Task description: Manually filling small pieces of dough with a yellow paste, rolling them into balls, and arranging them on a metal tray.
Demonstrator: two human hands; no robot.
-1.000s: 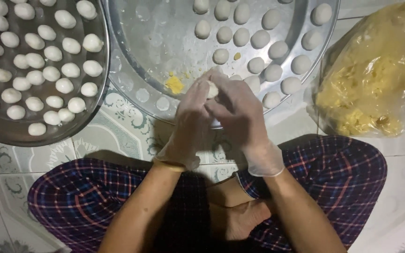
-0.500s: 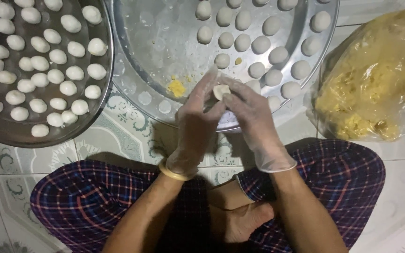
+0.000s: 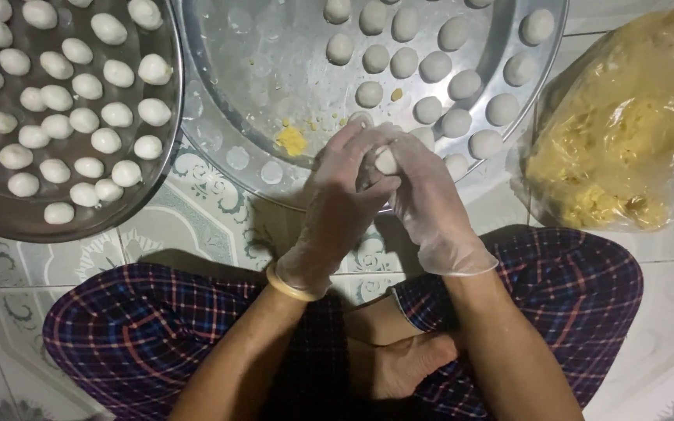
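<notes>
I sit cross-legged on the tiled floor (image 3: 196,226). My gloved left hand (image 3: 337,206) and right hand (image 3: 431,199) are cupped together, fingers closed around one white dough ball (image 3: 386,160), held above the near rim of the centre tray (image 3: 259,168). Far right on that tray lie more balls (image 3: 434,66). The left tray (image 3: 1,214) is full. A bag of yellow filling (image 3: 626,117) lies right.
</notes>
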